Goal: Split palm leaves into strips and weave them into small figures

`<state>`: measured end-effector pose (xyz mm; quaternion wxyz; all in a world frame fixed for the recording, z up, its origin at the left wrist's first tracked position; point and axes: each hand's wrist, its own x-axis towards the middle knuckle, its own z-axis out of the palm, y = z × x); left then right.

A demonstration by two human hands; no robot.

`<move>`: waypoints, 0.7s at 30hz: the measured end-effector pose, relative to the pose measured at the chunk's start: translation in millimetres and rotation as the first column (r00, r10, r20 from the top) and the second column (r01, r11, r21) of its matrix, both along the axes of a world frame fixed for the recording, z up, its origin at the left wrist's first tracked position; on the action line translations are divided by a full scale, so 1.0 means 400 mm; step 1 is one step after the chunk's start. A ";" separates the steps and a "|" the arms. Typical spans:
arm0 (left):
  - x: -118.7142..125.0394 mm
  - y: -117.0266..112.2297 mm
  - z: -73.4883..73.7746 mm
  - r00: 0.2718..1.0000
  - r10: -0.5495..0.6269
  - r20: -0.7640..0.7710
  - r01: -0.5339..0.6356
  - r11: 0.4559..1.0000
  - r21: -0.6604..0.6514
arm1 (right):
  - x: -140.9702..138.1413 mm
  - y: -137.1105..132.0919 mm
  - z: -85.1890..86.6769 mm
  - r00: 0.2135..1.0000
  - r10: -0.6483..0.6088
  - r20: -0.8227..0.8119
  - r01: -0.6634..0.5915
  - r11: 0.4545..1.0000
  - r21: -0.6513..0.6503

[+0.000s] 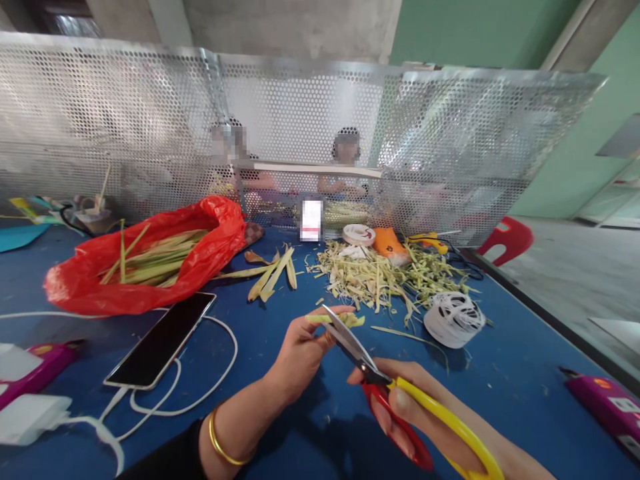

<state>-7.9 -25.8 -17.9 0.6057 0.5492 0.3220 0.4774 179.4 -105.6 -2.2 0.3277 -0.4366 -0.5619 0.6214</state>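
Note:
My left hand pinches a short bundle of pale green leaf strips above the middle of the table. In my right hand is a pair of scissors with one red and one yellow handle. The blades stand apart and point up and left, close in front of the leaf strips. Whether they touch the strips I cannot tell. Beyond my hands lie a few longer dry leaf strips and a heap of cut leaf scraps.
On the left are a red plastic bag of long leaves and a phone on a white cable. To the right stand a roll of white strip and a purple tool. A perforated metal screen closes the back; people sit behind it.

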 end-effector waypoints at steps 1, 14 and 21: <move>0.000 0.001 -0.001 1.000 0.014 -0.006 -0.014 1.000 -0.001 | 0.001 0.001 -0.003 1.000 0.010 -0.008 -0.010 1.000 -0.005; 0.001 -0.003 0.002 0.998 -0.034 -0.049 0.032 0.999 -0.037 | 0.011 0.006 -0.001 0.989 0.140 -0.047 -0.138 0.990 0.034; -0.007 0.006 0.012 0.995 -0.072 -0.062 0.065 0.991 -0.116 | 0.034 0.027 0.022 0.995 0.016 0.103 -0.036 0.982 0.187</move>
